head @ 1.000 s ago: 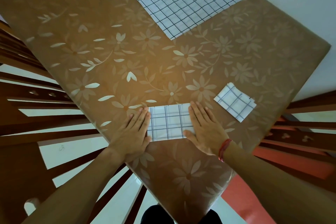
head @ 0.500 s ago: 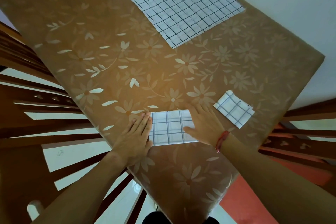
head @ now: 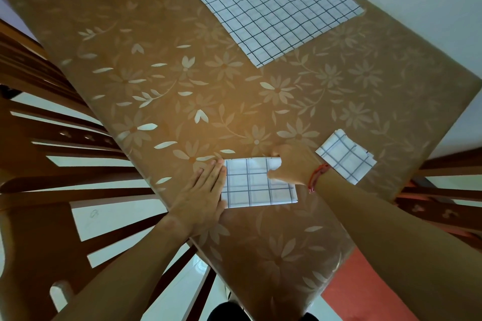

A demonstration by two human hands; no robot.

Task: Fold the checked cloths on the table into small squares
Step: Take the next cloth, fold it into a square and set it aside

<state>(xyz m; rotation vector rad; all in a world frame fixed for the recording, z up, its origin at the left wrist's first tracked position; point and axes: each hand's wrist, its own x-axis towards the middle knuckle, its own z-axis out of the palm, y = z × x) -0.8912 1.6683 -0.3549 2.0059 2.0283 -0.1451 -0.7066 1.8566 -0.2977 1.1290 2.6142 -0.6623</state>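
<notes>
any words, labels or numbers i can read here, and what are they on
None can be read.
The open cloth, folded cloth and small square: grid lines only, no label showing.
The table cover: flower print only.
The floor: one faint mark, too blurred to read.

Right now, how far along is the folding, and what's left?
Done: one small folded square lies to the right. In hand: a half-folded cloth, now a rectangle. The left hand presses flat on its left end while the right hand grips its right end, fingers curled, apparently for the next fold. Left: the large flat cloth at the far side, unfolded; I cannot tell whether it is one layer or several.
</notes>
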